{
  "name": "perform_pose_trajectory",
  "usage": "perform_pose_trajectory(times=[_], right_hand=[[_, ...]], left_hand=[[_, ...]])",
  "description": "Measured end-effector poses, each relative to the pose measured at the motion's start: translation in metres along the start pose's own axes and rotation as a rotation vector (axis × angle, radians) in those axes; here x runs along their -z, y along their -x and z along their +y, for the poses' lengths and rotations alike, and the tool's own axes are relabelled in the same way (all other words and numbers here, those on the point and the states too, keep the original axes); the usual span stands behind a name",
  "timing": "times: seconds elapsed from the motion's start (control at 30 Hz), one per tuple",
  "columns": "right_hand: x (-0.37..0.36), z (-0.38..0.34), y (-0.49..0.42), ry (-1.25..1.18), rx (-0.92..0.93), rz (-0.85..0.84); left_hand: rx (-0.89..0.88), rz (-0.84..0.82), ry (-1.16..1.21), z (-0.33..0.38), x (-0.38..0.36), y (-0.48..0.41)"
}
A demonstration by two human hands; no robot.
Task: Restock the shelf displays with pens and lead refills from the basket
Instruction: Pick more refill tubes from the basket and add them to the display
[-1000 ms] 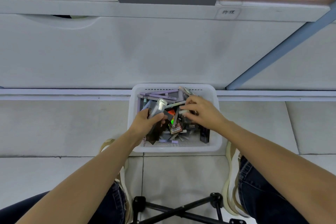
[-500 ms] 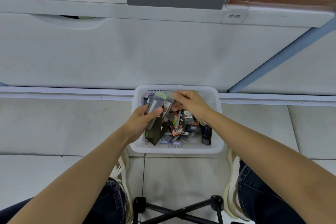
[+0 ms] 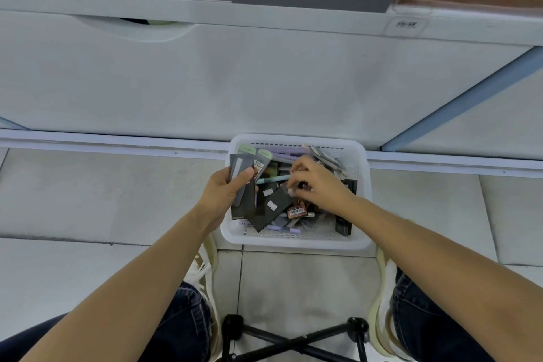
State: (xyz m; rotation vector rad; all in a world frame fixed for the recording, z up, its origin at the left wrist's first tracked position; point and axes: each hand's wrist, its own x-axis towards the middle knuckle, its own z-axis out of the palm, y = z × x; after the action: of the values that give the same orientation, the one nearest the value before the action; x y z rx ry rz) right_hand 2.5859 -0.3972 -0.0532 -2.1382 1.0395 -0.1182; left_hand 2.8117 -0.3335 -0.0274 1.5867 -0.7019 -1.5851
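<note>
The left hand (image 3: 224, 195) is curled round a fan of flat packets (image 3: 242, 169), thumb across their faces, just above the left side of the white basket (image 3: 293, 241). The right hand (image 3: 318, 182) reaches into the heap with fingers bent at the end of a teal pen (image 3: 271, 179), though I cannot tell whether it grips it. The stock looks light; the packets seem thin, stiff and slick enough to slide apart, so pinch them flat near the middle and take pens by the barrel.
</note>
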Motion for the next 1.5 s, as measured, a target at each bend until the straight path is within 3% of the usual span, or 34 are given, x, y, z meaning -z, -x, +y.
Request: perform_pose_trajectory(times=[0.2,0.33,0.53,0.87,1.2,1.33,1.5], right_hand=[[0.051,-0.033,-0.012,-0.697,-0.17,0.395],[0.075,-0.051,-0.011,-1.05,-0.195,0.334],[0.084,-0.081,0.009,-0.964,-0.158,-0.077],[0.17,-0.159,0.038,-0.735,0.092,-0.148],[0.247,-0.237,0.064,-0.724,0.308,0.161],[0.283,-0.258,0.074,-0.835,0.412,0.34],[0.322,-0.279,0.086,-0.91,0.485,0.424]], left_hand=[[0.019,-0.007,0.276,0.021,-0.009,0.006],[0.028,-0.036,0.536,0.047,-0.022,0.013],[-0.227,-0.078,0.663,0.09,-0.039,0.04],[-0.495,-0.227,0.431,0.175,-0.052,0.112],[-0.695,-0.291,0.277,0.266,-0.059,0.171],[-0.727,-0.286,0.295,0.293,-0.06,0.185],[-0.717,-0.378,0.3,0.314,-0.062,0.2]])
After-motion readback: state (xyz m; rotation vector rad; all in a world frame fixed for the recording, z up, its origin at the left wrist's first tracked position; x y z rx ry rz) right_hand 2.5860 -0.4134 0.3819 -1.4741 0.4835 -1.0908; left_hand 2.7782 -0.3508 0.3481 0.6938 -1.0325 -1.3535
